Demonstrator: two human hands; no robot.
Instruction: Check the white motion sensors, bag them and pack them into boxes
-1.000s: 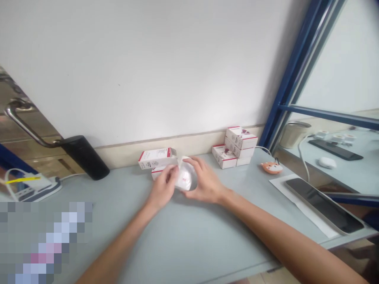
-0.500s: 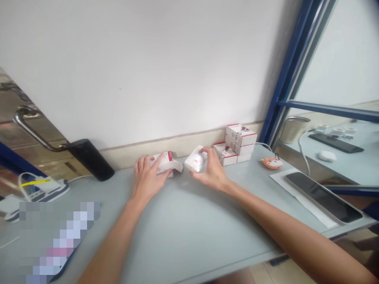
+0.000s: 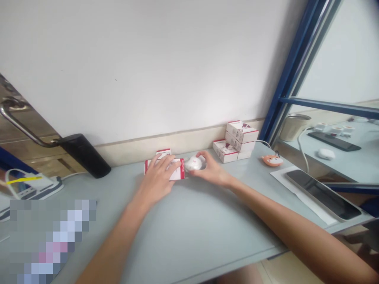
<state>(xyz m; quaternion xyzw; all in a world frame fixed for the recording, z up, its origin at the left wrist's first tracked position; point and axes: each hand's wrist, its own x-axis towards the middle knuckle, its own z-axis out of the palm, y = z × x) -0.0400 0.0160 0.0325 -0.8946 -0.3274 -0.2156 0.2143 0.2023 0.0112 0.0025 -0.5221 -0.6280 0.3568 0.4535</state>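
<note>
Your left hand (image 3: 156, 183) lies spread over a red-trimmed white box (image 3: 177, 172) on the gray desk (image 3: 192, 232), while your right hand (image 3: 211, 170) cups a small white rounded item (image 3: 195, 162) just beside the box, near a stack of matching boxes (image 3: 237, 144).

A white wall (image 3: 148, 67) with a beige skirting strip (image 3: 177, 142) rises behind the pale grey tabletop (image 3: 189, 240); a blue metal window frame (image 3: 291, 71) stands beyond its right end, a door with a steel handle (image 3: 17, 142) at left, and a tiled floor (image 3: 290, 268) shows below.
</note>
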